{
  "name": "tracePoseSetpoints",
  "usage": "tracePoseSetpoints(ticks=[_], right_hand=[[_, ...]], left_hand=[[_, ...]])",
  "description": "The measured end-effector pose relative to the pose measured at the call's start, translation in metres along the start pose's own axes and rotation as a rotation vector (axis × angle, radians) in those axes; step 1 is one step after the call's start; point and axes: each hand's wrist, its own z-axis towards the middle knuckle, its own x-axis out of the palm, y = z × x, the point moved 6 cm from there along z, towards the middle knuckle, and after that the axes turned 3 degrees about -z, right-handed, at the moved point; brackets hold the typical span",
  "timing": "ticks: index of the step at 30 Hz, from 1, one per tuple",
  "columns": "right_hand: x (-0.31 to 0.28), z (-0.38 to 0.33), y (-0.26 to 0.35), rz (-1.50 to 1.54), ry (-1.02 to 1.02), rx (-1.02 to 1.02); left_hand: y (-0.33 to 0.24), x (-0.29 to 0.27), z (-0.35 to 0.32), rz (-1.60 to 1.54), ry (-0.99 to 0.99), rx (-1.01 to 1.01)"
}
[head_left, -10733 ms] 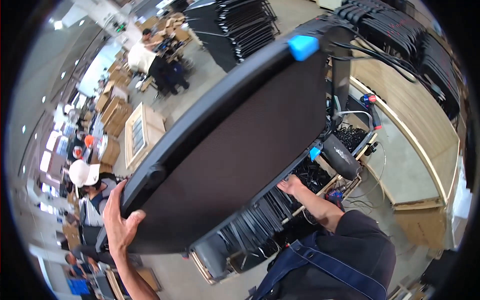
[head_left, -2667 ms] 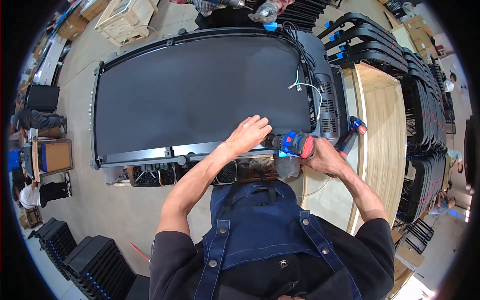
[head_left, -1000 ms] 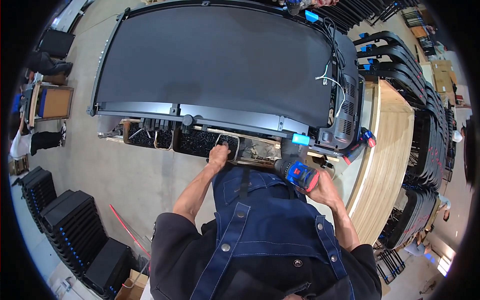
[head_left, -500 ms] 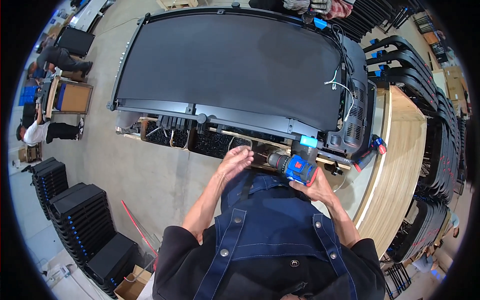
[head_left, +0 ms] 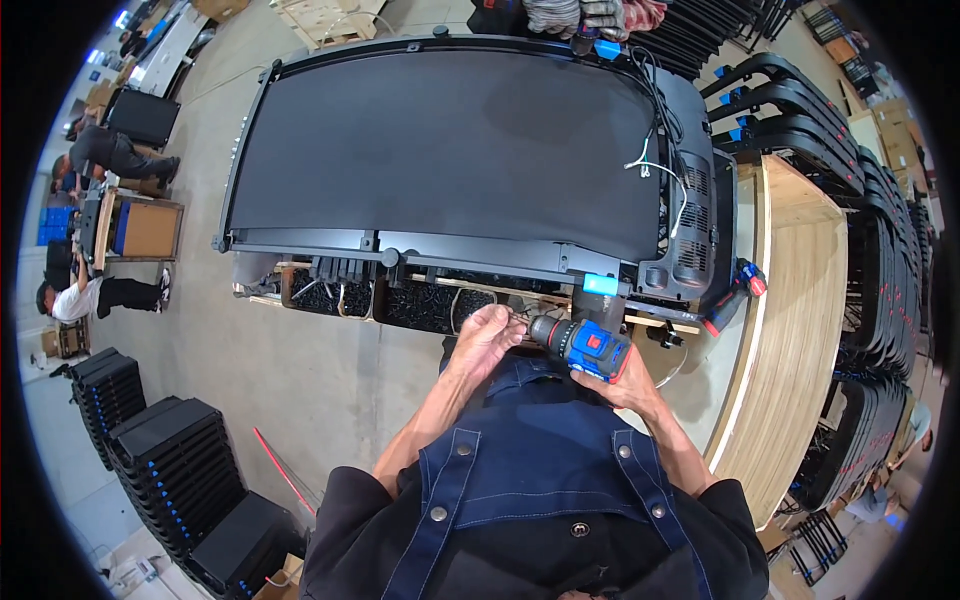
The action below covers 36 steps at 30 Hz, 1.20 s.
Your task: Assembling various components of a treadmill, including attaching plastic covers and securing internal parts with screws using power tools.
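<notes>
My right hand [head_left: 634, 388] grips a blue and black cordless drill [head_left: 590, 348], its chuck and bit pointing left. My left hand [head_left: 482, 340] is closed in a pinch at the tip of the drill bit; whatever sits between the fingertips is too small to make out. Both hands are just in front of a treadmill deck [head_left: 430, 150] with a wide black belt and dark side rails. A light-blue piece [head_left: 600, 285] sits on the near rail above the drill. Loose cables with white ends [head_left: 645, 168] lie over the motor end at the right.
Under the near rail, bins of small black parts [head_left: 420, 303] line a wooden bench. A second drill [head_left: 738, 295] rests right of the motor end, beside a wooden crate [head_left: 785, 350]. A co-worker's gloved hands [head_left: 590, 14] are at the far rail. Black parts stand stacked [head_left: 175, 470] at left.
My left hand's fingertips have come closer to the drill's tip and now meet the bit. The drill stays in my right hand. The whole view has shifted slightly.
</notes>
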Motion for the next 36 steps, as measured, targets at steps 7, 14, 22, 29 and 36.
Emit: tracePoseSetpoints(ticks=[7, 14, 22, 29, 36], right_hand=[[-0.004, -0.01, -0.009, 0.04, -0.055, -0.002], [-0.035, -0.011, 0.019, -0.246, -0.176, 0.051], [-0.07, 0.032, 0.087, -0.623, -0.172, 0.141], [-0.069, 0.063, 0.097, -0.749, -0.078, 0.204], [-0.069, 0.08, 0.102, -0.912, 0.071, 0.258]], left_hand=[[-0.015, 0.023, 0.01, 0.32, 0.005, 0.011], [0.012, 0.064, 0.027, -0.06, 0.11, -0.285], [0.036, 0.087, 0.044, -0.151, 0.249, -0.424], [0.04, 0.078, 0.058, -0.241, 0.229, -0.451], [0.038, 0.073, 0.061, -0.256, 0.317, -0.48]])
